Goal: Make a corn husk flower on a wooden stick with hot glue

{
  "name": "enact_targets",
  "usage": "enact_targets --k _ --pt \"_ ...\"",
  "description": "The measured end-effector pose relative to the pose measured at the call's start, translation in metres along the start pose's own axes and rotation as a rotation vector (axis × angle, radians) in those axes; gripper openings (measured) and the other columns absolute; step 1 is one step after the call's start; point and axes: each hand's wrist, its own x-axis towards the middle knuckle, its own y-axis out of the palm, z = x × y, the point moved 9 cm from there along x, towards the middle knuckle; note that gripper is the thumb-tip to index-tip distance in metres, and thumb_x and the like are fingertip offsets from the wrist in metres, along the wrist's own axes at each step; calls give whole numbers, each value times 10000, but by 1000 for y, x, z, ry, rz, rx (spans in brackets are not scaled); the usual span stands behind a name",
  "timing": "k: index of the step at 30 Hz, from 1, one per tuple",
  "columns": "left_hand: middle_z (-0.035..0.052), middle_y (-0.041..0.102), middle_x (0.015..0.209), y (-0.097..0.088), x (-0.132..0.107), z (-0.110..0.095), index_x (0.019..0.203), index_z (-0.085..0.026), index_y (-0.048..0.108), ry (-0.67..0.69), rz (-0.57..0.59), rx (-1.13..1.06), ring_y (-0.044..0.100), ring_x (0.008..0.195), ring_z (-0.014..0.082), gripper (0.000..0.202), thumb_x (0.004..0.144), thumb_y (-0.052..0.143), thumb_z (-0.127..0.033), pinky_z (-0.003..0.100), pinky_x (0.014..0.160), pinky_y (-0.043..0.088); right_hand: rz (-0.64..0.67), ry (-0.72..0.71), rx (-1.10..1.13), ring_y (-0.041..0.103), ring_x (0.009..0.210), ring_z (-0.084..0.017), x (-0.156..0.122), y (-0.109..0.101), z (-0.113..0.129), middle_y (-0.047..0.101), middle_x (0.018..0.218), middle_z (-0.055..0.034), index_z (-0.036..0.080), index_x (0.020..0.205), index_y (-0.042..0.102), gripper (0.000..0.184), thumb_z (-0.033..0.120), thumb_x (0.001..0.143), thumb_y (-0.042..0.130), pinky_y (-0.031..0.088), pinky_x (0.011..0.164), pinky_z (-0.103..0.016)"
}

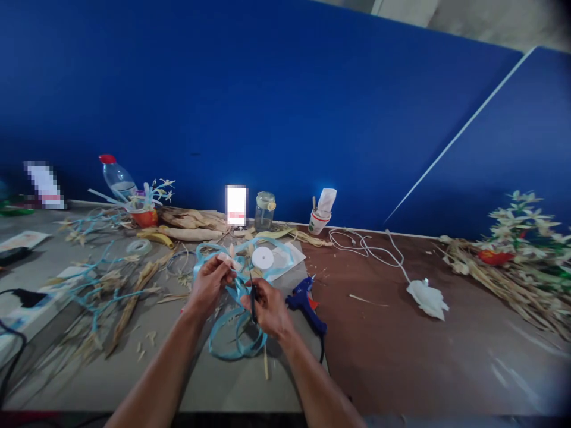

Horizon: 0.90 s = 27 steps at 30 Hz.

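Observation:
My left hand pinches a small pale piece that looks like dried corn husk, above the middle of the table. Close beside it, my right hand is closed around dark-handled scissors, their blades pointing away from me. Loops of light blue ribbon lie under and around both hands. Just beyond the right hand sits a white spool on a sheet of white paper. A blue glue gun lies to the right of my right hand.
Left are blue-wrapped stems, dried husks, a power strip and a tilted bottle. A lit phone, a jar and a cup line the blue partition. Right are a white cable and husk flowers.

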Motion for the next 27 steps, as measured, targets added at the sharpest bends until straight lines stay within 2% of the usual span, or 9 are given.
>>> enact_targets --k 10,15,27 --pt "-40 568 627 -2 1 -4 709 -158 554 47 -10 30 509 511 55 238 639 728 -305 171 499 387 92 29 -79 476 527 -102 -3 8 -5 554 615 21 184 934 626 277 314 691 653 360 468 -187" --pt "-33 562 591 3 0 -5 686 -154 563 67 37 97 495 495 59 218 670 701 -321 185 505 385 118 56 -65 404 470 -77 -3 11 -12 506 567 46 175 936 630 296 336 690 659 309 435 -179" --pt "-21 553 539 5 1 -8 646 -154 562 108 57 225 475 462 75 228 668 689 -342 195 477 363 101 76 5 351 459 -70 0 11 -18 440 544 56 178 897 622 264 352 699 644 280 411 -170"
